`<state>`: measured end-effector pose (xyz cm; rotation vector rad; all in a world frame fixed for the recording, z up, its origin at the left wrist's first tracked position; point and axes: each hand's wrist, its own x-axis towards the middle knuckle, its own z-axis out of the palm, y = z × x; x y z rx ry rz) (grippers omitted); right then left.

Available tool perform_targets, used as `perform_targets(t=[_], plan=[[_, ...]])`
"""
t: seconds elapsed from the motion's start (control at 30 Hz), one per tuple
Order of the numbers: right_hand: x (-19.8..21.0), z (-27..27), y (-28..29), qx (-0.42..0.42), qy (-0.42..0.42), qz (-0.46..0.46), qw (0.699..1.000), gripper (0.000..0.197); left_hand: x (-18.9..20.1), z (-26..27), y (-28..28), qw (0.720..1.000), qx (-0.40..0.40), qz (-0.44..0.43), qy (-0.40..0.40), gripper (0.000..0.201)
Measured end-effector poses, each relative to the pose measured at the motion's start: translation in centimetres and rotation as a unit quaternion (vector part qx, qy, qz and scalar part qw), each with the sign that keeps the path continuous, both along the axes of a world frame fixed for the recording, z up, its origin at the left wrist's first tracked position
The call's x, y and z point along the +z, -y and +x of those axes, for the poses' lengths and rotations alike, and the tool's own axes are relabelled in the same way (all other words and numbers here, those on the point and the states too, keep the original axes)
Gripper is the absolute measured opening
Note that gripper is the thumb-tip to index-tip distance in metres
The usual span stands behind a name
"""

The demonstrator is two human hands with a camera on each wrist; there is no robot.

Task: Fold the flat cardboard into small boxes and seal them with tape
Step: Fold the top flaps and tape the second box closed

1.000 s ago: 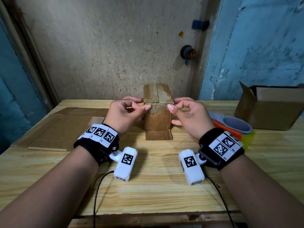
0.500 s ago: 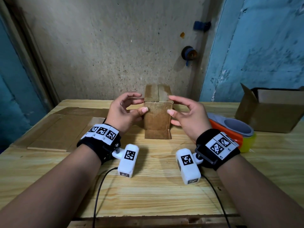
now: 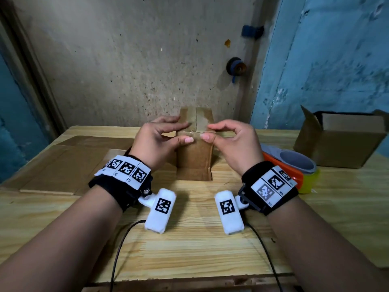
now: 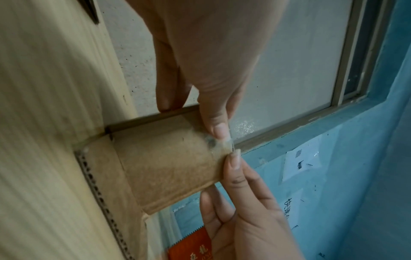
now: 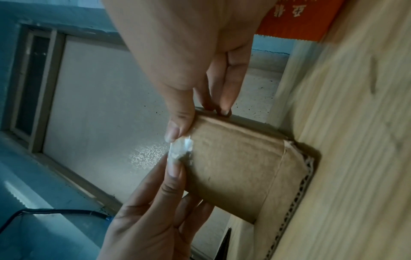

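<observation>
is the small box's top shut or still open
Shut: the small box has its top flaps meeting at a centre seam under clear tape.

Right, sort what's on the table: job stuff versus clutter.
Job:
- small box, standing on end
- clear tape at its top edge, under both thumbs
- left hand, right hand
- flat cardboard
- tape dispenser

Lying about:
- big open box
- roll on the wall

Blue tape roll (image 3: 236, 68) on wall; window (image 4: 311, 70) behind.
</observation>
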<state>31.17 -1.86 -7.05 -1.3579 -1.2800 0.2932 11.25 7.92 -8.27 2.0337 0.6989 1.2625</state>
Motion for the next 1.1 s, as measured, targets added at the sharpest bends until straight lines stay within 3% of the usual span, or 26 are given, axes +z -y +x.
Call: perform_targets(t=[0.13,0.2,0.33,0.43,0.63,0.8,1.1], plan=[[-0.4,0.5,-0.1,0.030,0.039,-0.024,0.999,0.019,0.0,-0.4,-0.1,0.999,-0.038,-0.008,-0.018,0.037],[-0.5,0.7,0.0,0.048,0.085,-0.025,0.995,0.026,0.0,-0.7,0.1,0.998,-0.048,0.021,-0.046,0.035],[-0.6,0.5,-0.2,0.037,0.137,0.002,0.990,0.029,0.6,-0.6,0.3,0.996,0.012,0.064,-0.068,0.026],[-0.8,-0.1,-0.7,0.042,0.126,0.027,0.991,0.023,1.0,0.1,0.7,0.996,0.047,0.061,-0.043,0.031],[-0.3,-0.4,-0.5,0.083,0.097,0.005,0.992,0.019,0.9,1.1,1.0,0.998,0.024,0.042,0.027,0.035],[-0.1,-0.4,-0.9,0.081,0.048,0.032,0.995,0.032,0.6,1.0,0.6,0.997,0.017,0.003,0.072,0.040],[-0.2,0.1,-0.5,0.167,-0.047,0.023,0.985,0.032,0.3,-0.1,0.0,0.997,-0.044,-0.022,0.065,0.037]])
